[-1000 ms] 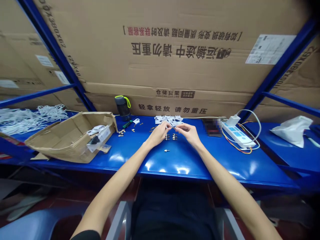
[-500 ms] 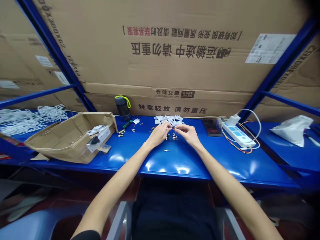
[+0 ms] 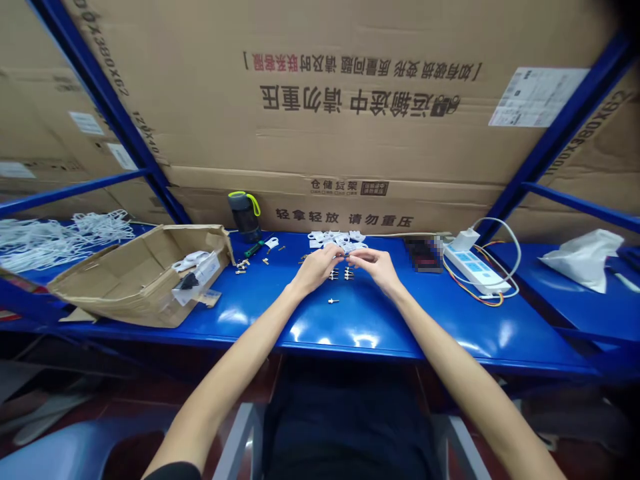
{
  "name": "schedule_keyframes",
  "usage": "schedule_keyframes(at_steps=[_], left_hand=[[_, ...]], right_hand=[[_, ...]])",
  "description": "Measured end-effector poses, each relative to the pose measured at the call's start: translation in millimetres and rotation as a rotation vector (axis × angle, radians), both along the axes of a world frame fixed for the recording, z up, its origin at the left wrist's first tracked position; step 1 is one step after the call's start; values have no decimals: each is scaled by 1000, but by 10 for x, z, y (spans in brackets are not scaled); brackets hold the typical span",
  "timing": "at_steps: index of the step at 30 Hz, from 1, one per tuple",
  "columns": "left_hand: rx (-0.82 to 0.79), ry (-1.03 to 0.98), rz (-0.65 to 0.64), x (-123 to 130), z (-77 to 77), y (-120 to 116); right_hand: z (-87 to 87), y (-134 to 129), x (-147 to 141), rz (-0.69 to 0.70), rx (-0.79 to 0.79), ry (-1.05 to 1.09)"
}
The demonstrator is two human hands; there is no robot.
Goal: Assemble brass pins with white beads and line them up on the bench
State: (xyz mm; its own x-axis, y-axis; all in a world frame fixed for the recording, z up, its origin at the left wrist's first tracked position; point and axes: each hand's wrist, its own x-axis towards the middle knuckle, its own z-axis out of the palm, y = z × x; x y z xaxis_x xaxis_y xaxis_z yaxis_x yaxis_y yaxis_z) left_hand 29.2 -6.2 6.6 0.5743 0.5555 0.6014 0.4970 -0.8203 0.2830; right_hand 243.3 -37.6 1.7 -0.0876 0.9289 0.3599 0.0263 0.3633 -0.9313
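Left hand (image 3: 316, 268) and right hand (image 3: 377, 268) close together, low over a glossy blue steel workbench (image 3: 350, 327), fingers (image 3: 334, 252) curled inward and tips almost meeting. Neither hand wide open. Grip hard to judge: possibly something tiny and pale between the fingertips, but too small and too shaded to make out, so no telling whether either hand has hold of anything.

Just below the fingertips and between the hands, two short rows of small metal pins (image 3: 340, 274), their exact shape lost at this size. Nearer the torso, well clear of both hands, one lone metal pin (image 3: 333, 301) lying on the blue surface. Just beyond the fingertips, a heap of flat white plastic pieces (image 3: 336, 239), partly hidden behind the hands. Left of the left hand, a scatter of tiny brass-coloured parts (image 3: 243, 265) near a green-handled tool (image 3: 254, 249).

Farther left, a torn-open brown cardboard box (image 3: 125, 280) with white pieces and a clear plastic bag (image 3: 195, 272) inside, and a tangle of white cords (image 3: 60, 240) beyond it. At the back, a dark water bottle with a yellow-green loop (image 3: 245, 217). To the right, a pixelated dark phone (image 3: 423, 255), a white power strip (image 3: 475, 270) with tangled wires, and a crumpled white plastic bag (image 3: 583, 260) on a neighbouring blue shelf.
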Motion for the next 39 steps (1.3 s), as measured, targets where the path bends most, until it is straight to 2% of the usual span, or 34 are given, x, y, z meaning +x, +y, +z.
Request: schedule_keyframes(at_steps=[5, 15, 27, 39], left_hand=[[-8, -19, -33, -24, -19, 20], [-77, -37, 13, 0, -53, 10], [-130, -176, 65, 10, -36, 15], [-136, -172, 22, 19, -42, 3]], right_hand=[[-7, -3, 1, 21, -63, 19], [9, -13, -3, 26, -48, 31], [50, -7, 5, -35, -7, 27], [51, -18, -1, -33, 8, 7]])
